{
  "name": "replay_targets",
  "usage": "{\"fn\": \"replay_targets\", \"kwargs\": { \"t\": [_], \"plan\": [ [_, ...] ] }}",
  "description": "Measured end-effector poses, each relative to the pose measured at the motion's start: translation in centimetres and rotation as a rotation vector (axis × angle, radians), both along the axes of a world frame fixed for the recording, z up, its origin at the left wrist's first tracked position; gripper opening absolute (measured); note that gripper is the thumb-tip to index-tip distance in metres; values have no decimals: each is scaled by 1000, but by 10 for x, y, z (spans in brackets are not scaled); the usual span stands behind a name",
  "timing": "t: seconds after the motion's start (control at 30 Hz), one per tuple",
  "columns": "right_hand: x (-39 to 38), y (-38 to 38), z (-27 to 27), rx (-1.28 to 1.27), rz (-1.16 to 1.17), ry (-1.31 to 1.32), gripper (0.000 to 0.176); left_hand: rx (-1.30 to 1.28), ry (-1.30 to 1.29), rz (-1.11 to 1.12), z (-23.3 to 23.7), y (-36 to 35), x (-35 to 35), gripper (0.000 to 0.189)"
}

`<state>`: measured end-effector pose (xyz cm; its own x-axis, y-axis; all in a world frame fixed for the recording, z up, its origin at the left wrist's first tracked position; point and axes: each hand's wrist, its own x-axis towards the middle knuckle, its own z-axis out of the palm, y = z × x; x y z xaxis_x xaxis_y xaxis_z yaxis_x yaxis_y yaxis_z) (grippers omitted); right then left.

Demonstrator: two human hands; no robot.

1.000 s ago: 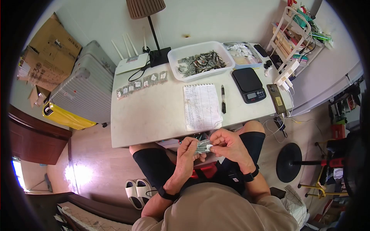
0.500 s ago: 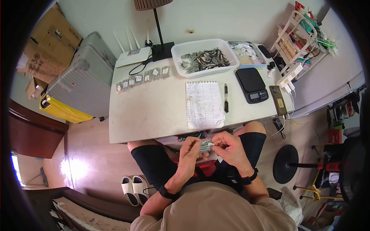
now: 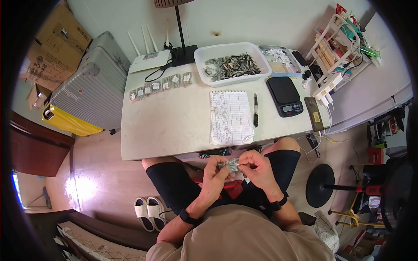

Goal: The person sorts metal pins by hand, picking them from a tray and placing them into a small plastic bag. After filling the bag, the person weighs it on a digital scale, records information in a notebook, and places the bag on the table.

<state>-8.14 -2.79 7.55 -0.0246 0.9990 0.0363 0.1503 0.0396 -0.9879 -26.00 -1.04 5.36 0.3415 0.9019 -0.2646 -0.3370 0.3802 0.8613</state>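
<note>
Between both hands, above my lap, is a small clear plastic bag [image 3: 233, 165] packed with thin grey-green pieces too small to name. My left hand [image 3: 214, 173] is closed around the bag's left side. With fingertips pinched together, my right hand [image 3: 259, 168] grips its right end. A bit of white shows just below the right fingers; I cannot make out what it is. Beyond the hands, an open notebook [image 3: 230, 117] with handwriting lies near the desk's front edge, with a pen [image 3: 255, 110] beside it.
On the desk [image 3: 165, 130] are a row of similar labelled bags [image 3: 155, 87], a white tub [image 3: 233, 80] of loose thin pieces, a container of white slips [image 3: 278, 61], a black scale [image 3: 284, 93], a phone [image 3: 314, 114], a router [image 3: 150, 61] and a lamp [image 3: 183, 54].
The right fingers have shifted slightly on the bag's end, and the bag sits a little flatter between the hands. The camera view has moved slightly. Things on the desk stay in place.
</note>
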Motion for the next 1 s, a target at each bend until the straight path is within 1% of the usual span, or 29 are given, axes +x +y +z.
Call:
{"fn": "replay_targets", "kwargs": {
  "t": [0.03, 0.1, 0.17, 0.27, 0.33, 0.37, 0.43, 0.47, 0.53, 0.67, 0.73, 0.83, 1.0],
  "plan": [
    [1, 1, -4, -107, -4, 124, 22, 0, -1, 0, -1, -1, 0, 13],
    [0, 0, -8, -115, -19, 102, 21, 57, 82, -10, -2, -2, 2, 13],
    [-2, -1, -15, -125, -33, 80, 21, 40, 78, -6, 0, -3, 2, 13],
    [-4, -3, -20, -125, -58, 149, 20, 3, 36, 2, -2, -5, 3, 12],
    [-5, -2, -19, -136, -100, 259, 20, -16, -1, 13, -2, -5, 3, 12],
    [-5, -2, -17, -135, -98, 259, 20, -23, -12, 33, 0, -5, 3, 11],
    [-2, -3, -9, -275, -65, 266, 19, -29, -23, 53, 2, -6, 4, 11],
    [-3, -3, -7, -274, -65, 265, 19, 1, -10, 62, 2, -6, 4, 11],
    [-6, -2, -5, -185, -65, 311, 16, 31, 1, 72, 3, -6, 5, 11],
    [-7, 2, -3, -227, -82, 342, 14, 47, 11, 114, 2, -5, 7, 11],
    [-5, 3, -10, -232, -54, 293, 13, 58, 4, 131, 1, -4, 7, 11],
    [-5, 3, -12, -250, -59, 257, 12, 86, -1, 135, 0, -4, 6, 11],
    [-8, 5, -10, -222, -82, 269, 9, 119, 29, 101, -6, -5, 6, 17]
  ]
}}
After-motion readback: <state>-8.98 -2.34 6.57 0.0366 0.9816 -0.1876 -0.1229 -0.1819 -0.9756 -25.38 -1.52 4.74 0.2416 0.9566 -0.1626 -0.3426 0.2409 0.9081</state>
